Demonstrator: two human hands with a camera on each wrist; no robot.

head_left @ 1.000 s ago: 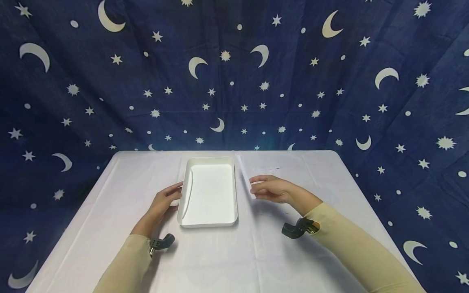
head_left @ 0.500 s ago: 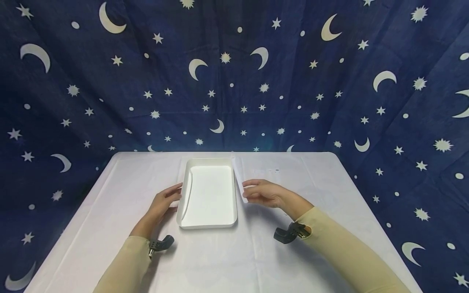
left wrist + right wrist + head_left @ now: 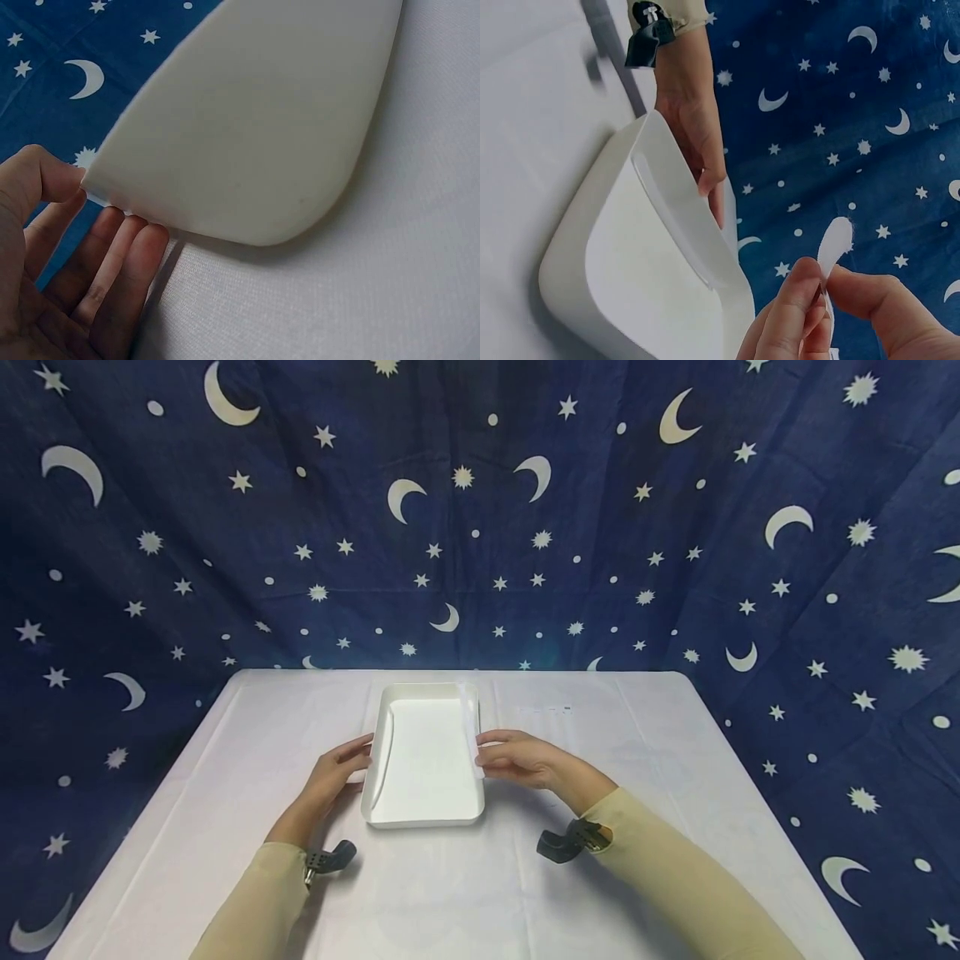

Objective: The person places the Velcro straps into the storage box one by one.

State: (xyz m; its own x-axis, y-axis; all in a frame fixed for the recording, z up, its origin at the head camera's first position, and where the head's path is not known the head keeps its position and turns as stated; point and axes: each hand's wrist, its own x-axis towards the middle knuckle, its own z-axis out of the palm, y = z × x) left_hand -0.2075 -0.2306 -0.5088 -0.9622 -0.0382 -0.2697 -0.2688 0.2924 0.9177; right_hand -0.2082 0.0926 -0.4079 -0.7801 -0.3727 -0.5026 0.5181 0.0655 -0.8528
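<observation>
A shallow white tray (image 3: 431, 768) rests on the table, a thin curved white strip (image 3: 384, 760) lying inside along its left wall. My left hand (image 3: 330, 777) touches the outer left wall with its fingertips; the left wrist view has the thumb (image 3: 64, 178) at the wall's upper end and the other fingertips (image 3: 150, 236) lower down. In my right hand (image 3: 517, 760), thumb and fingers pinch a second thin white strip (image 3: 468, 718), held above the tray's right rim. The right wrist view shows this strip's rounded end (image 3: 835, 238) poking out past the fingertips.
White cloth covers the table (image 3: 435, 902), and dark blue fabric (image 3: 480, 543) with moons and stars hangs behind it. Faint small marks (image 3: 551, 710) show on the cloth right of the tray. Each wrist wears a black camera mount (image 3: 566, 842).
My right hand has moved left, carrying the white strip from beside the tray to over its right rim. The left hand and the tray stay almost still.
</observation>
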